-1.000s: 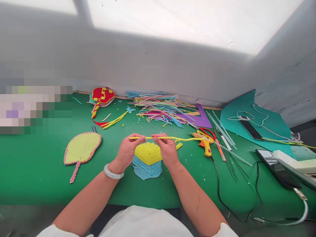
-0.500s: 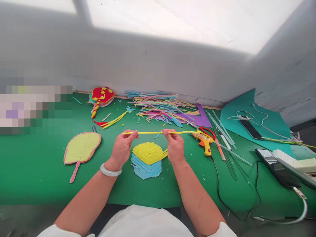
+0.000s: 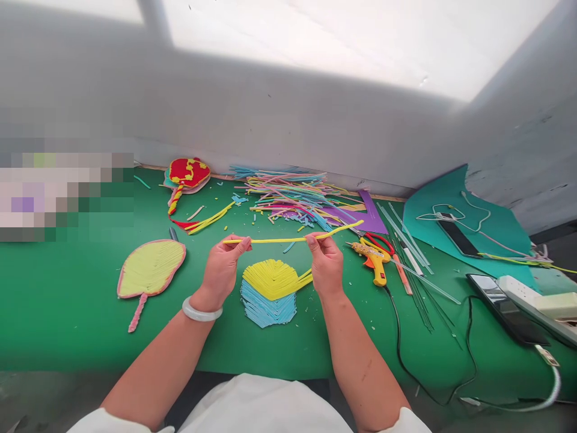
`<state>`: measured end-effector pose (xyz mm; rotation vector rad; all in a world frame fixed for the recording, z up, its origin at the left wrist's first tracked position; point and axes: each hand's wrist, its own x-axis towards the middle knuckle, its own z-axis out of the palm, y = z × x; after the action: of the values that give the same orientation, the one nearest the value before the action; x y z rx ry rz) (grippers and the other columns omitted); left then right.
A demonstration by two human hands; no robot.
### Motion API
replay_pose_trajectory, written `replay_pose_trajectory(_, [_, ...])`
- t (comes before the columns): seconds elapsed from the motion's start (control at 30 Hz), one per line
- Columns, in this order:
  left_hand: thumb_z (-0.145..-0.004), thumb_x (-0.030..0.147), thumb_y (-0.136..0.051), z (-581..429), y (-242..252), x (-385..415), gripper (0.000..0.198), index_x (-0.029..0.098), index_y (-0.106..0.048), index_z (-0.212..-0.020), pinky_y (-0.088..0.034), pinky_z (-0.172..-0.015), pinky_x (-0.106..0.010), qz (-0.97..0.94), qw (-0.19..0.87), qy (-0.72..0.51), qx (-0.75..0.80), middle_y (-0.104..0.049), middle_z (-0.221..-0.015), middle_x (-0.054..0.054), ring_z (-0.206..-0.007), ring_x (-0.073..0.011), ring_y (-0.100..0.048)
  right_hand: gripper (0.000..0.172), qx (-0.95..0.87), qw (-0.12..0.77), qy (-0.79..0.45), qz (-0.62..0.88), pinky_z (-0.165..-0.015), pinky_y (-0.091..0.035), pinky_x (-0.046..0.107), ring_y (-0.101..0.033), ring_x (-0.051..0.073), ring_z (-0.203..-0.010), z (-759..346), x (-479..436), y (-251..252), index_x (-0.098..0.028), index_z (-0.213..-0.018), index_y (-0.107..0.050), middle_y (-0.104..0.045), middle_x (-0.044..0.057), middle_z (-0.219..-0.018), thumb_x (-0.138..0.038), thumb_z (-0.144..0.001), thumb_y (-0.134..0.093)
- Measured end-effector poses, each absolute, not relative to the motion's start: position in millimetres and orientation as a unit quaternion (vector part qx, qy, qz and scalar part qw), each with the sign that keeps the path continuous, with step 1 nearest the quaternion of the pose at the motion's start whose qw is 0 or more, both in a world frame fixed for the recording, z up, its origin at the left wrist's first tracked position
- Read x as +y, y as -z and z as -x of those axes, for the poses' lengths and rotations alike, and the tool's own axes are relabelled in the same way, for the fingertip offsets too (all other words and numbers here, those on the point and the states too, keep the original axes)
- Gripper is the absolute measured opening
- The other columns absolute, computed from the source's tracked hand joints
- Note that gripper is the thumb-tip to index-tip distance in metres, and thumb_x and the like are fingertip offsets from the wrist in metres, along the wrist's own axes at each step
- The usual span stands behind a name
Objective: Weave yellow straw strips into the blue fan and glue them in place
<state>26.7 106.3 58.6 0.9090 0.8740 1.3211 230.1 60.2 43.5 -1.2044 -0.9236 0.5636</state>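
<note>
A yellow pipe cleaner [image 3: 279, 240] stretches level between my two hands, above the table. My left hand [image 3: 222, 263] pinches it near its left end. Farther along, my right hand [image 3: 326, 262] pinches it between thumb and finger, and its free end rises to the right. Below and between the hands lies a flat fan-like piece, its upper part covered in yellow strips [image 3: 273, 279] and its lower part in light blue strips [image 3: 268, 305]. A few yellow strips jut from its right side toward my right wrist.
A pink-edged yellow fan [image 3: 151, 269] lies left, a red fan [image 3: 189, 173] behind it. Coloured pipe cleaners [image 3: 288, 192] are heaped at the back. Rightward are a yellow glue gun [image 3: 376, 261] with its cord, red-handled scissors [image 3: 381, 242], phones [image 3: 509, 307] and a power strip [image 3: 518, 288].
My right hand has slid rightward along the yellow pipe cleaner, widening the gap between my hands. The free right end now tilts upward. My left hand has barely moved.
</note>
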Motion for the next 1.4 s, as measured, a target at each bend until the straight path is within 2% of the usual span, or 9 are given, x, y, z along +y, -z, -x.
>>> replay_pose_trajectory(0.33, [-0.061, 0.042, -0.089, -28, -55, 106, 0.031, 0.018, -0.071, -0.071, -0.047, -0.075, -0.028, -0.390, 0.630, -0.561, 0.369, -0.057, -0.075, 0.001, -0.072, -0.0120, -0.056, 0.022, -0.445, 0.689, -0.320, 0.475, -0.086, -0.049, 0.034, -0.060, 0.018, -0.092, -219, 59, -49, -0.026, -0.097, -0.076, -0.067, 0.004, -0.105, -0.041, -0.081, -0.075])
replay_pose_trajectory(0.5, [-0.061, 0.041, -0.090, -28, -54, 106, 0.032, 0.017, -0.072, -0.071, -0.046, -0.075, -0.026, -0.390, 0.634, -0.553, 0.375, -0.057, -0.074, 0.001, -0.073, -0.0116, -0.055, 0.011, -0.434, 0.702, -0.341, 0.450, -0.083, -0.048, 0.033, -0.060, 0.017, -0.091, -216, 58, -49, -0.028, -0.088, -0.078, -0.069, 0.001, -0.095, -0.037, -0.081, -0.076])
replay_pose_trajectory(0.7, [-0.059, 0.042, -0.091, -30, -56, 106, 0.034, 0.017, -0.071, -0.069, -0.046, -0.074, -0.026, -0.388, 0.637, -0.544, 0.386, -0.058, -0.072, 0.001, -0.072, -0.0117, -0.055, 0.022, -0.454, 0.673, -0.367, 0.454, -0.083, -0.049, 0.032, -0.060, 0.018, -0.095, -216, 57, -51, -0.030, -0.100, -0.078, -0.070, 0.002, -0.104, -0.039, -0.080, -0.077])
replay_pose_trajectory(0.97, [-0.055, 0.043, -0.092, -33, -55, 104, 0.036, 0.017, -0.071, -0.070, -0.047, -0.073, -0.028, -0.394, 0.642, -0.529, 0.392, -0.059, -0.072, 0.000, -0.072, -0.0132, -0.056, 0.013, -0.461, 0.672, -0.367, 0.450, -0.084, -0.049, 0.035, -0.061, 0.019, -0.091, -213, 57, -50, -0.029, -0.086, -0.078, -0.071, 0.002, -0.094, -0.041, -0.079, -0.077])
replay_pose_trajectory(1.2, [-0.057, 0.042, -0.091, -32, -54, 105, 0.034, 0.017, -0.070, -0.069, -0.047, -0.074, -0.028, -0.397, 0.640, -0.529, 0.391, -0.059, -0.071, 0.000, -0.072, -0.0129, -0.056, 0.020, -0.422, 0.696, -0.352, 0.463, -0.076, -0.050, 0.033, -0.059, 0.016, -0.080, -213, 59, -49, -0.025, -0.079, -0.074, -0.067, 0.001, -0.086, -0.044, -0.074, -0.080])
replay_pose_trajectory(1.4, [-0.057, 0.042, -0.091, -31, -53, 107, 0.034, 0.018, -0.069, -0.068, -0.046, -0.074, -0.028, -0.395, 0.629, -0.542, 0.393, -0.059, -0.071, 0.001, -0.072, -0.0133, -0.056, 0.022, -0.381, 0.726, -0.319, 0.475, -0.077, -0.049, 0.032, -0.059, 0.016, -0.080, -218, 62, -49, -0.023, -0.077, -0.071, -0.067, 0.000, -0.082, -0.042, -0.071, -0.081])
